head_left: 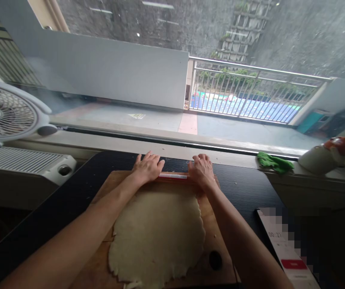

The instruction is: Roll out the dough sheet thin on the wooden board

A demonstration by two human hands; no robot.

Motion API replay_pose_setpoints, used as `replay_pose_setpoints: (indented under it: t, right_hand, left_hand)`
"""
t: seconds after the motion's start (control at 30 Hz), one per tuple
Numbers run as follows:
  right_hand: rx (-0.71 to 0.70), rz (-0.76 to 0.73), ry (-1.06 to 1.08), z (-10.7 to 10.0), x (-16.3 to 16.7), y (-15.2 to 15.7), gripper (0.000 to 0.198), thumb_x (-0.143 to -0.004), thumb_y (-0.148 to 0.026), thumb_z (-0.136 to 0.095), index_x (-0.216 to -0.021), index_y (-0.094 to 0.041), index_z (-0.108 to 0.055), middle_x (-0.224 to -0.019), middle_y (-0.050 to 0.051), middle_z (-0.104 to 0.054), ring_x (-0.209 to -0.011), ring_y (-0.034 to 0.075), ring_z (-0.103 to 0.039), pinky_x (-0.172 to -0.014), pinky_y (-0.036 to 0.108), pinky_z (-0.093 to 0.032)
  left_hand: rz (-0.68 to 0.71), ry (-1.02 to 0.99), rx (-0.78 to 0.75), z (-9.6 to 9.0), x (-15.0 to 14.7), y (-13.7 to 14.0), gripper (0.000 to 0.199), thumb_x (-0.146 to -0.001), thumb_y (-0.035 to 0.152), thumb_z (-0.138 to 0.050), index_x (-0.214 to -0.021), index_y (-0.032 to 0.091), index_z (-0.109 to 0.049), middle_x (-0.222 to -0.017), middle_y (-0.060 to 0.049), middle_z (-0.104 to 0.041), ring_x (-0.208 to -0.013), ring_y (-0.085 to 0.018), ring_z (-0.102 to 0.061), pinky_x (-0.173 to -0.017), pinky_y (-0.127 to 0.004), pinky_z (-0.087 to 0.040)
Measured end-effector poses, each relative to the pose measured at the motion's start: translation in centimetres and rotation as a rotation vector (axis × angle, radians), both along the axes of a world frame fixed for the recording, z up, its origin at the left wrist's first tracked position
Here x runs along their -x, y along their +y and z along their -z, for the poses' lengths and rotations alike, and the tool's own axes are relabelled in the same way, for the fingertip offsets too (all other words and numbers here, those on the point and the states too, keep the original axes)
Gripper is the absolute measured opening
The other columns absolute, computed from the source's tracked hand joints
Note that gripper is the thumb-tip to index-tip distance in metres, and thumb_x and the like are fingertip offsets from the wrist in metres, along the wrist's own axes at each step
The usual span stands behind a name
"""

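A wide, flat sheet of pale dough point(159, 233) with ragged edges lies on a wooden board point(217, 228). Across the dough's far edge runs a thin rolling pin point(173, 176), red with a white strip along it. My left hand point(147, 166) is over the pin's left part, fingers bent over it and pointing at the window. Over the right part rests my right hand point(201, 170) in much the same pose. Both palms hide the pin's ends. Only its middle shows between my thumbs.
The board lies on a black table point(241, 184) against the windowsill. A phone point(287, 249) lies at the right, a green cloth point(274, 162) and a pale jar point(319, 158) on the sill. At the left are a white fan point(7, 112) and a ribbed white appliance point(25, 162).
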State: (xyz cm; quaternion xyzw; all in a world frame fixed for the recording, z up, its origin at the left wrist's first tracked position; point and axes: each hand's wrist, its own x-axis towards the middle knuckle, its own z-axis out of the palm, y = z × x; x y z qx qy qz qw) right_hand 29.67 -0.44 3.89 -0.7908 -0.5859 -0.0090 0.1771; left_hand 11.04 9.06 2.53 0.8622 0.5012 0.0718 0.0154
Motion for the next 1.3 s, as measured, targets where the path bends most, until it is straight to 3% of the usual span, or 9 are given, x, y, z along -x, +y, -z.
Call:
replay_pose_setpoints:
  t: [0.23,0.47,0.6,0.73,0.83,0.97,1.1,1.2,1.3]
  right_hand:
    - [-0.045,-0.208,-0.103,1.9,3.0,-7.0,0.041,-0.093,-0.044,-0.025,-0.108,-0.025,-0.058,-0.133,0.006,-0.044,-0.133,0.024,-0.020,-0.105,0.043,-0.018]
    - [0.022,-0.031,-0.043,0.4,0.0,0.9,0.048,-0.092,-0.045,-0.026,-0.120,-0.017,-0.053,-0.133,0.013,-0.042,-0.125,0.027,-0.035,-0.098,0.044,-0.031]
    - [0.000,-0.123,-0.091,1.3,1.5,-2.7,0.050,-0.093,-0.047,-0.025,-0.127,-0.019,-0.047,-0.139,0.011,-0.038,-0.131,0.027,-0.026,-0.102,0.045,-0.028]
    - [-0.036,-0.276,-0.183,2.3,2.7,-6.7,0.048,-0.092,-0.048,-0.029,-0.130,-0.023,-0.044,-0.140,0.007,-0.039,-0.135,0.027,-0.018,-0.107,0.046,-0.020]
    - [-0.047,-0.196,-0.180,2.0,1.5,-3.3,0.048,-0.092,-0.048,-0.028,-0.127,-0.022,-0.047,-0.138,0.009,-0.040,-0.134,0.027,-0.021,-0.105,0.046,-0.023]
    - [0.015,-0.086,-0.129,1.0,-0.2,1.8,0.051,-0.093,-0.047,-0.026,-0.127,-0.016,-0.046,-0.138,0.012,-0.039,-0.132,0.027,-0.026,-0.103,0.045,-0.027]
    - [0.042,-0.222,-0.141,1.5,1.1,-2.7,0.054,-0.093,-0.050,-0.023,-0.130,-0.018,-0.044,-0.139,0.010,-0.038,-0.133,0.026,-0.023,-0.103,0.043,-0.027]
    - [0.031,-0.347,-0.178,1.9,2.2,-6.5,0.051,-0.092,-0.049,-0.026,-0.132,-0.021,-0.041,-0.140,0.005,-0.039,-0.136,0.025,-0.017,-0.107,0.042,-0.022]
    - [0.006,-0.297,-0.184,1.8,1.5,-4.3,0.049,-0.092,-0.049,-0.026,-0.128,-0.021,-0.046,-0.139,0.007,-0.040,-0.135,0.026,-0.017,-0.107,0.043,-0.020]
  left_hand:
    - [0.215,-0.049,-0.188,1.4,4.8,-6.3,0.050,-0.091,0.042,-0.028,-0.128,0.017,-0.049,-0.137,-0.008,-0.046,-0.133,-0.024,-0.030,-0.110,-0.045,-0.017]
    - [0.077,-0.086,-0.109,-0.3,0.0,-0.1,0.045,-0.092,0.041,-0.024,-0.111,0.020,-0.060,-0.124,-0.006,-0.059,-0.127,-0.024,-0.039,-0.105,-0.050,-0.024]
    - [0.122,-0.098,-0.158,0.3,2.3,-3.3,0.048,-0.092,0.041,-0.025,-0.118,0.017,-0.057,-0.127,-0.009,-0.056,-0.128,-0.024,-0.038,-0.108,-0.050,-0.020]
    - [0.212,-0.113,-0.230,1.3,4.8,-7.3,0.054,-0.091,0.042,-0.029,-0.133,0.010,-0.042,-0.140,-0.011,-0.041,-0.133,-0.024,-0.029,-0.112,-0.045,-0.016]
    - [0.132,-0.109,-0.199,0.9,3.0,-4.5,0.053,-0.092,0.042,-0.025,-0.129,0.011,-0.047,-0.136,-0.012,-0.046,-0.132,-0.024,-0.031,-0.111,-0.047,-0.015]
    - [0.057,-0.054,-0.022,-0.3,0.1,0.1,0.052,-0.092,0.044,-0.022,-0.125,0.016,-0.051,-0.134,-0.008,-0.050,-0.131,-0.023,-0.034,-0.108,-0.050,-0.021]
    - [0.175,-0.061,-0.089,0.2,2.9,-3.6,0.052,-0.092,0.043,-0.023,-0.126,0.014,-0.051,-0.135,-0.010,-0.048,-0.131,-0.024,-0.033,-0.110,-0.048,-0.018]
    - [0.307,-0.085,-0.173,0.9,5.5,-7.1,0.054,-0.091,0.041,-0.029,-0.136,0.011,-0.038,-0.142,-0.012,-0.038,-0.134,-0.024,-0.028,-0.111,-0.046,-0.016]
    - [0.270,-0.098,-0.189,0.9,4.6,-5.4,0.055,-0.091,0.041,-0.028,-0.135,0.010,-0.039,-0.141,-0.013,-0.040,-0.134,-0.024,-0.027,-0.112,-0.046,-0.014]
